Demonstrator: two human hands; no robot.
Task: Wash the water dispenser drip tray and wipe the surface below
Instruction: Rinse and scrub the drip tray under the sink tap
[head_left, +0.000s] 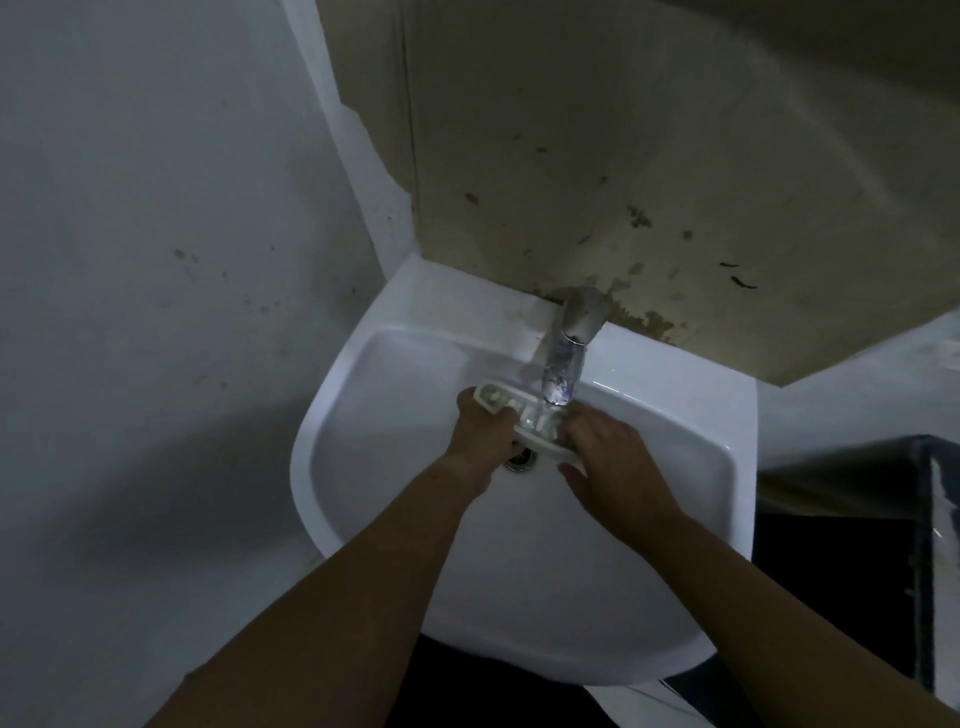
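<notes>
A white plastic drip tray (500, 399) is held over the middle of a white wash basin (363, 395), under the spout of a chrome tap (569, 343) with water running onto it. My left hand (480, 428) grips the tray's left end. My right hand (610, 452) holds its right end, fingers curled over the edge. The tray's middle and right part are partly hidden by water and my fingers. The drain (521, 460) shows just below the tray.
The basin is fixed to a stained beige wall panel (623, 156), with a grey wall (156, 208) on the left. A dark object (852, 545) stands to the right of the basin. The room is dim.
</notes>
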